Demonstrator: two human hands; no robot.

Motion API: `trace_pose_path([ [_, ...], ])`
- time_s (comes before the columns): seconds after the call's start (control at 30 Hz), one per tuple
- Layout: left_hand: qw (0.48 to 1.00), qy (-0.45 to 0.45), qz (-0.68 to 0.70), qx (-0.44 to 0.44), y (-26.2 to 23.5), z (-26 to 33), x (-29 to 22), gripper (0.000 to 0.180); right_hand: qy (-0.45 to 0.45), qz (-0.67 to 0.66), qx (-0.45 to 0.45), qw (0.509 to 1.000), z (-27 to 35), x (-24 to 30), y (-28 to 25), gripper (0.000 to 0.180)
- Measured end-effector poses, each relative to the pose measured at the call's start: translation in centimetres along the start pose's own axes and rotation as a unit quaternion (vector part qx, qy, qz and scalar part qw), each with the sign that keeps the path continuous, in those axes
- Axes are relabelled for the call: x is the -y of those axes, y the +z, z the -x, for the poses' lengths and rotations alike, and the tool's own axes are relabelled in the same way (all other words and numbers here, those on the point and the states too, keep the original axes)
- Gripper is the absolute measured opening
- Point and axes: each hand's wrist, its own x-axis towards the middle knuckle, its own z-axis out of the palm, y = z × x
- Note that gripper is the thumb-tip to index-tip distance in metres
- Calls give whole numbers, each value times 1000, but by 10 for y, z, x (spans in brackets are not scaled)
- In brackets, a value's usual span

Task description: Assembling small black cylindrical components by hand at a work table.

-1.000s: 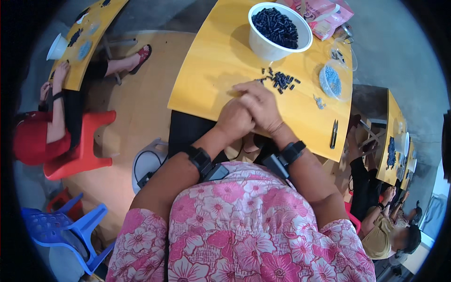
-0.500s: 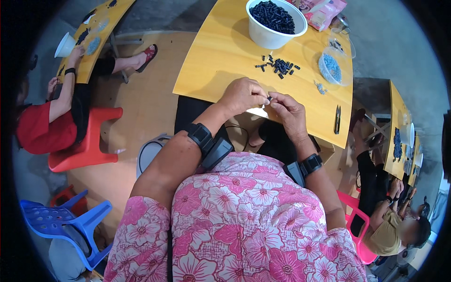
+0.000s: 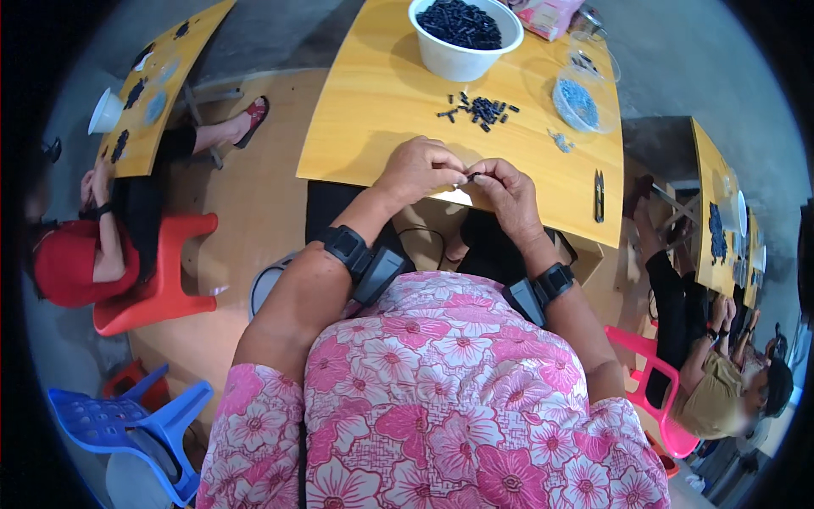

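Note:
My left hand (image 3: 421, 172) and my right hand (image 3: 505, 188) meet at the near edge of a yellow wooden table (image 3: 373, 102). Between their fingertips they pinch a small dark part (image 3: 471, 177). A heap of similar small dark parts (image 3: 480, 110) lies on the table just beyond the hands. Behind it stands a white bowl (image 3: 462, 53) filled with more dark pieces. Both wrists carry black bands with devices.
A clear round dish of light blue bits (image 3: 579, 100) sits right of the heap; a black tool (image 3: 599, 194) lies at the table's right edge. A pink packet (image 3: 547, 15) is at the back. People sit at other yellow tables left and right; red, blue and pink plastic chairs stand around.
The view has tilted, so the table sits lower in the picture. My hands have parted slightly from a tight clasp and now hold the small part between fingertips at the table's edge.

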Motion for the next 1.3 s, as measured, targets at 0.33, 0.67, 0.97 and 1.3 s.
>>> trace_pose_path([
  [0.33, 999, -45, 24, 3, -8, 4, -10, 15, 51, -23, -145, 988, 98, 29, -130, 11],
  [0.67, 999, -34, -12, 2, -10, 4, -2, 13, 145, 81, -234, 958, 164, -49, -170, 13],
  [0.97, 997, 28, -62, -43, 3, 9, -1, 4, 29, 87, -155, 984, 89, 7, -119, 9],
  [1.3, 996, 32, -59, -58, 3, 9, -3, 1, -147, 301, -28, 942, -47, 39, -36, 7],
])
